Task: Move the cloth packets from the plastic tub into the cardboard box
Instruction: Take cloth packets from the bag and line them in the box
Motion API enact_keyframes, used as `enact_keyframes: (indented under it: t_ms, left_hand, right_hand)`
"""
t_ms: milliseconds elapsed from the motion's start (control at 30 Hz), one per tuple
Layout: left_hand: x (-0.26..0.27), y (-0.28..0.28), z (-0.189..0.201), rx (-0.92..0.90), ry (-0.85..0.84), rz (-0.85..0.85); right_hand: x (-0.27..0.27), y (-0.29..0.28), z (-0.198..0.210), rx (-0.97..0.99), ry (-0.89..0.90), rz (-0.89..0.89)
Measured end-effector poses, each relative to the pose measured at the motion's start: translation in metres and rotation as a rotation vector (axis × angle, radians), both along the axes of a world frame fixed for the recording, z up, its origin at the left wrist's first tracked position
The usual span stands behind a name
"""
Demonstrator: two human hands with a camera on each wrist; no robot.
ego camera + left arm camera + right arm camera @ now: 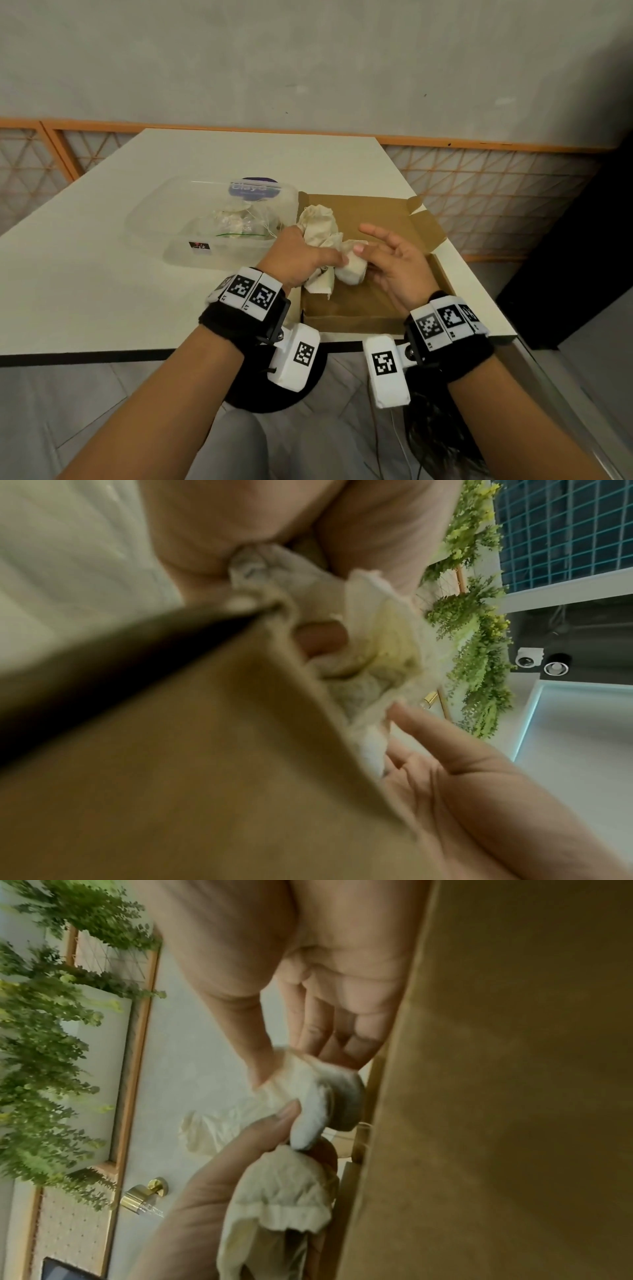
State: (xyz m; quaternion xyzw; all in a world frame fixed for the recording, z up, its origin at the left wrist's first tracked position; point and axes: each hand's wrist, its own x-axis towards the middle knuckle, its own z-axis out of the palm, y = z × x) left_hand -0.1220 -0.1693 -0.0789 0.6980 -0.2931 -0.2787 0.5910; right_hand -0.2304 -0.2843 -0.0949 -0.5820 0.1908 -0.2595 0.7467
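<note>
Gripping cloth packets (320, 222) in left hand (298, 255) over cardboard box (376, 212) left edge. Touching one with right hand (397, 263) thumb, fingers spread.

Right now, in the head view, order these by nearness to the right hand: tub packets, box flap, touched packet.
1. Touched packet, against the right hand.
2. Box flap, just beyond, on the right.
3. Tub packets, far left.
</note>
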Motion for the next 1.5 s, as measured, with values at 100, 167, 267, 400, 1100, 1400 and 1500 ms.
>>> enact_keyframes:
  t_ms: [100, 167, 267, 400, 1100, 1400, 1500]
  left_hand:
    - [-0.003, 0.001, 0.004, -0.017, 0.026, -0.017]
    - [-0.003, 0.001, 0.005, -0.043, 0.063, -0.011]
    - [-0.006, 0.001, 0.014, -0.127, 0.114, -0.057]
    - [-0.023, 0.0, 0.033, -0.267, 0.206, -0.277]
    - [-0.012, -0.016, 0.022, -0.048, 0.041, -0.001]
    - [0.014, 0.034, 0.004, -0.494, 0.705, 0.028]
    - [0.016, 0.042, -0.006, -0.543, 0.843, -0.012]
  right_hand:
    - [-0.002, -0.006, 0.002, -0.047, 0.049, -0.049]
    - [-0.007, -0.015, 0.008, -0.131, 0.119, -0.099]
    - [-0.02, -0.032, 0.018, -0.279, 0.241, -0.189]
    - [-0.039, -0.045, 0.024, -0.425, 0.361, -0.252]
    - [-0.017, -0.021, 0.067, -0.472, 0.312, 0.068]
    - [0.008, -0.018, 0.082, -1.06, 0.655, 0.2]
    - [0.02, -0.009, 0.089, -1.143, 0.713, 0.313]
